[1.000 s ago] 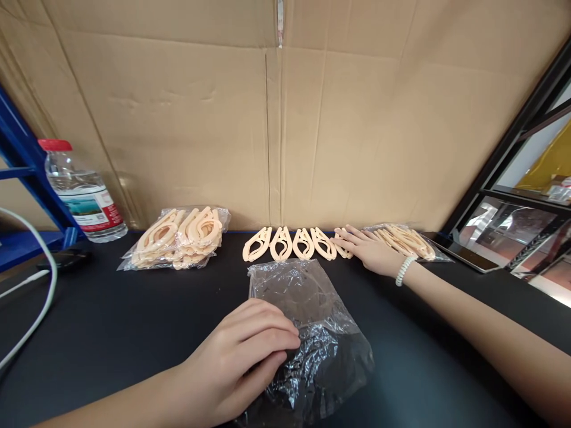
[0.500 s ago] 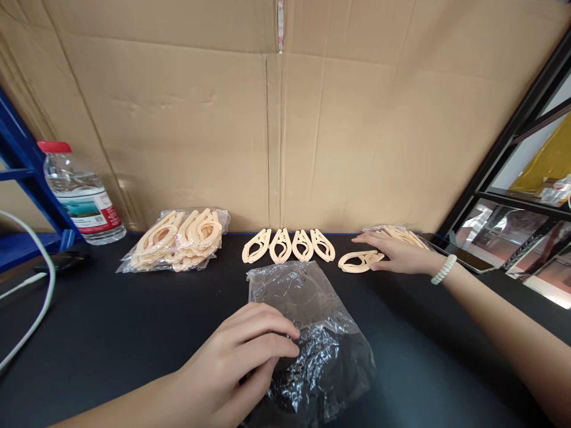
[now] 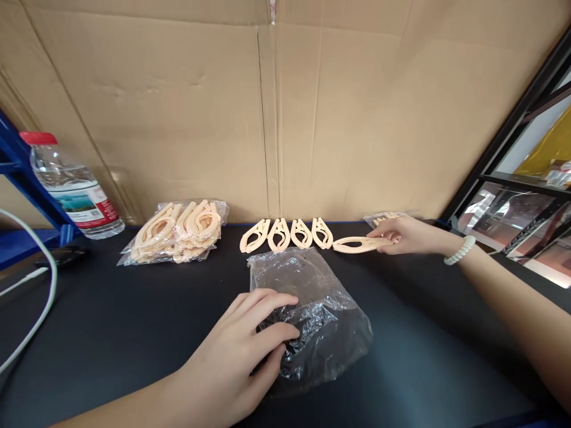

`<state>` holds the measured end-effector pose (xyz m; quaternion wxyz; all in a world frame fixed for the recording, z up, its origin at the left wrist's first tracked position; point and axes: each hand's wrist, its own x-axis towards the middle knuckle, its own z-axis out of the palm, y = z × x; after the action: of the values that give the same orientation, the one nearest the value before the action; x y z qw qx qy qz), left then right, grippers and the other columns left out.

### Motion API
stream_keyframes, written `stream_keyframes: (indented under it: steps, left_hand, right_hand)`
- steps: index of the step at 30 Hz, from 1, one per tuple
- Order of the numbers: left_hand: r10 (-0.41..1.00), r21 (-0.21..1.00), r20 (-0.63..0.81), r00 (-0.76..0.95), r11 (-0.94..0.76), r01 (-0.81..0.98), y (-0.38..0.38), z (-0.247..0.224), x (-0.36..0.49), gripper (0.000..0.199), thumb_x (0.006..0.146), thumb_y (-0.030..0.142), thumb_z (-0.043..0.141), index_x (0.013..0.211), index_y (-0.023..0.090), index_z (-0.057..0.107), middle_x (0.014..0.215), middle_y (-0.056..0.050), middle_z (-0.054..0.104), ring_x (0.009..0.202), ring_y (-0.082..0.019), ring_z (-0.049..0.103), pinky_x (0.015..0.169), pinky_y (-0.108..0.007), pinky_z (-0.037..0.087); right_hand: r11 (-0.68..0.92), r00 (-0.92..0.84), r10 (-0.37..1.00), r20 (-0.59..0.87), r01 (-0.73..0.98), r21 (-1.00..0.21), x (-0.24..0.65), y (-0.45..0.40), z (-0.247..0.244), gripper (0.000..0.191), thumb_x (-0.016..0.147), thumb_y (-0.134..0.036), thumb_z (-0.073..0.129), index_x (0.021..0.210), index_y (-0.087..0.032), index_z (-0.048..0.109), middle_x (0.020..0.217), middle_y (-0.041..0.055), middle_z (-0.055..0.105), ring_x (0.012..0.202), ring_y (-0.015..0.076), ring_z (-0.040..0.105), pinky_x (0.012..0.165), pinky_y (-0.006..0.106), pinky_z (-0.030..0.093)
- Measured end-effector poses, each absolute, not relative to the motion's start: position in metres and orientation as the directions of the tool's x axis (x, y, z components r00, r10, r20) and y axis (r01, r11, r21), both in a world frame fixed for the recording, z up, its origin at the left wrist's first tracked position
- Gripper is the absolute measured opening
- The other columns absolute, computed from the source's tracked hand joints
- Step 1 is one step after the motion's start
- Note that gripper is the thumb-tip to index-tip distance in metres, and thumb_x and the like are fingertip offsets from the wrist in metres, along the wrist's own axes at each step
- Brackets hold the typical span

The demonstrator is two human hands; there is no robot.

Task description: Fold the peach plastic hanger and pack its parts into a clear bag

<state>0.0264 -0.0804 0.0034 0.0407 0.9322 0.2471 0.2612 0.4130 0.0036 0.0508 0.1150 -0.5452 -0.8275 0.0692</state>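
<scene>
As seen from the head camera, holds one beige looped piece (image 3: 371, 243) in the right hand (image 3: 414, 233), pinched at the narrow end between thumb and fingers. Points the loop leftward, right up against or just beside the nearest of a row of four similar pieces (image 3: 300, 226); cannot tell whether touching. Spreads the left hand (image 3: 236, 339), fingers apart and slightly bent, over the left part of a clear plastic bag (image 3: 332, 333); cannot tell whether pressing on the film. Has the bag lying flat on the black surface (image 3: 169, 321), with the far edge just in front of the row, and the held piece beyond and to the right of the left hand.

Looks smooth and pale, the held piece, rounded around a long opening and tapering toward the covered end. Matches the row in colour, each there set with the pointed end away. Shows more such pieces in a wrapped stack (image 3: 178, 235) on the left, and another wrapped packet (image 3: 387, 217) behind the right hand, largely hidden.
</scene>
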Motion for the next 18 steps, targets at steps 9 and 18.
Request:
stream_keyframes:
  steps: [9, 18]
  left_hand:
    - [0.413, 0.118, 0.455, 0.789, -0.906, 0.407, -0.079, 0.000, 0.026, 0.038, 0.086, 0.003, 0.044, 0.115, 0.020, 0.061, 0.130, -0.011, 0.056, 0.119, -0.028, 0.049, 0.093, -0.041, 0.047]
    - [0.386, 0.054, 0.415, 0.824, -0.915, 0.401, -0.079, 0.004, 0.026, 0.040, 0.084, 0.005, 0.047, 0.120, 0.019, 0.059, 0.130, -0.012, 0.057, 0.118, -0.030, 0.050, 0.096, -0.044, 0.046]
  right_hand:
    - [0.510, -0.296, 0.797, 0.526, 0.796, -0.326, 0.383, -0.020, 0.072, 0.031, 0.087, -0.049, 0.061, 0.091, -0.021, 0.074, 0.085, 0.0056, 0.072, 0.070, 0.0181, 0.063, 0.060, 0.031, 0.046]
    - [0.820, -0.544, 0.474, 0.692, 0.559, -0.122, 0.303, -0.113, 0.082, 0.010, 0.091, -0.025, 0.060, 0.096, -0.029, 0.068, 0.078, -0.0011, 0.071, 0.064, 0.0140, 0.064, 0.055, 0.026, 0.052]
